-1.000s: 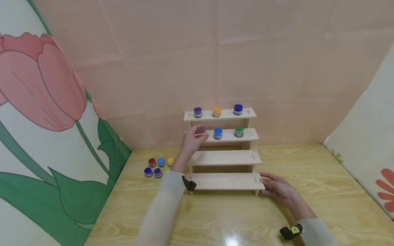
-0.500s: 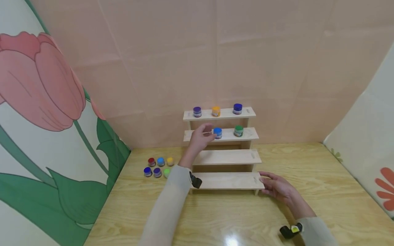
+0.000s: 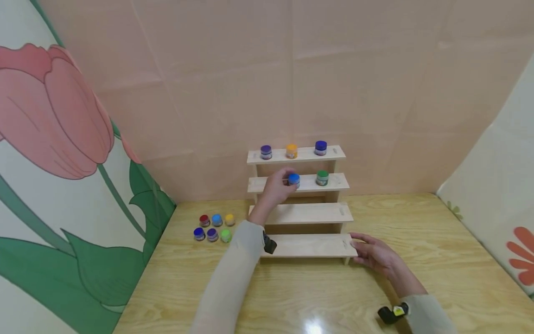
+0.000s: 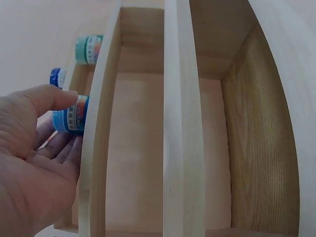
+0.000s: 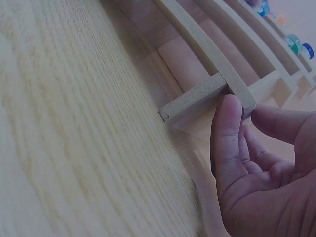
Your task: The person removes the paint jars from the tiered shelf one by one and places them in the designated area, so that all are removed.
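A stepped wooden shelf rack (image 3: 306,213) with several tiers stands on the table. On its second tier from the top is a blue-lidded paint jar (image 3: 294,179). My left hand (image 3: 276,189) has its thumb and fingers around that jar; in the left wrist view the thumb lies along the jar's label (image 4: 75,114). A green-lidded jar (image 3: 322,178) stands to the right on the same tier. My right hand (image 3: 376,256) pinches the right end of the lowest tier, as the right wrist view shows with thumb and finger on the board's corner (image 5: 242,101).
The top tier carries a purple jar (image 3: 266,152), an orange jar (image 3: 291,151) and a dark blue jar (image 3: 321,148). Left of the rack, several more jars, among them a red one (image 3: 204,221) and a light green one (image 3: 225,235), stand in two rows on the table (image 3: 292,292).
My left hand has moved right along the second tier, from beside the blue-lidded jar to around it. My right hand has stayed at the lowest tier's end.
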A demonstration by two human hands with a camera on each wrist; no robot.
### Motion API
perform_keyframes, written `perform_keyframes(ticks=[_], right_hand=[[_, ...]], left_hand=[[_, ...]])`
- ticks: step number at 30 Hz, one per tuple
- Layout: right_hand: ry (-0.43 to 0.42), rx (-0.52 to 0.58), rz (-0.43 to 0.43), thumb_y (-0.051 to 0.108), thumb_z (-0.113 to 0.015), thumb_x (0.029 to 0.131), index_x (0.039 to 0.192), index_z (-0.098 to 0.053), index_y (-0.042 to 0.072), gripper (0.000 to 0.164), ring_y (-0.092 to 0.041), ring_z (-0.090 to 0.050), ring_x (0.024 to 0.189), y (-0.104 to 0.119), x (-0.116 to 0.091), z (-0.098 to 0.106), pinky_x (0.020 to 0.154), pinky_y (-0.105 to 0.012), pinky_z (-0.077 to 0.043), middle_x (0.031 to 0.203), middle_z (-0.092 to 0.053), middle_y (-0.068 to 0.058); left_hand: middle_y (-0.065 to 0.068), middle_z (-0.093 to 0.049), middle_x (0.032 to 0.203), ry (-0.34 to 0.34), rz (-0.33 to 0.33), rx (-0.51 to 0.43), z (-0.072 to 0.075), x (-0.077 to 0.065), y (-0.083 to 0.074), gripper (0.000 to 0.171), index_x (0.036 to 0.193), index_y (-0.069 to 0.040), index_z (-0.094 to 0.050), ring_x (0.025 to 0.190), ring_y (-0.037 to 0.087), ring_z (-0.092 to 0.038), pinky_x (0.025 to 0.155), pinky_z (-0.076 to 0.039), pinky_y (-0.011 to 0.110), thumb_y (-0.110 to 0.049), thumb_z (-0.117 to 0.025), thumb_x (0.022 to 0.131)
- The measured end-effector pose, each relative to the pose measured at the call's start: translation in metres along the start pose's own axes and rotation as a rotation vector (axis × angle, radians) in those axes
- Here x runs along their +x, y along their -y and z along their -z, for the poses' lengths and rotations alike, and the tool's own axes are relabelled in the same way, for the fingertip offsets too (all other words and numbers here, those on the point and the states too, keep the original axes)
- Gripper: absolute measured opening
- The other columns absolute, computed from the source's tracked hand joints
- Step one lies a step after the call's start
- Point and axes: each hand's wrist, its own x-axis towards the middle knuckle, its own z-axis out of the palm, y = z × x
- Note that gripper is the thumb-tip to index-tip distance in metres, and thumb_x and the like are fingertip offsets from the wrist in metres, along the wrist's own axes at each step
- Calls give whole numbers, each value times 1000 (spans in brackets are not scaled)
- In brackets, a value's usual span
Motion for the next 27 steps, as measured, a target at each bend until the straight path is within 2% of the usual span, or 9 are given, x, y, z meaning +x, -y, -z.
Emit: perform_keyframes(ticks=[11, 17, 24, 27], right_hand=[[9, 10, 9, 18, -64, 101, 149, -45, 9, 53, -14, -69, 92, -1, 2, 2, 80, -30, -61, 108, -72, 1], [13, 7, 15, 18, -63, 101, 148, -46, 9, 51, -14, -69, 92, -1, 1, 2, 81, -30, -61, 108, -72, 1], [19, 10, 13, 18, -63, 102, 148, -46, 9, 51, -14, -69, 93, -1, 1, 2, 81, -30, -61, 108, -72, 1], [24, 7, 14, 19, -63, 102, 150, -43, 8, 52, -13, -69, 93, 0, 0, 1, 81, -30, -61, 108, -72, 1]], left_hand=[[8, -64, 131, -18, 22, 86, -3, 2, -2, 45, 136, -10, -60, 116, 23, -62, 98, -56, 38, -13, -74, 94], [7, -66, 127, -39, 12, 90, 1, -2, -3, 44, 134, -10, -62, 110, 22, -64, 91, -59, 35, -17, -76, 93], [5, -66, 127, -39, 3, 82, 15, -15, -3, 43, 131, -14, -63, 111, 21, -65, 93, -58, 35, -19, -78, 91], [5, -66, 126, -34, -27, 95, 24, -22, -3, 40, 128, -14, -64, 111, 22, -65, 95, -58, 34, -18, -78, 91]])
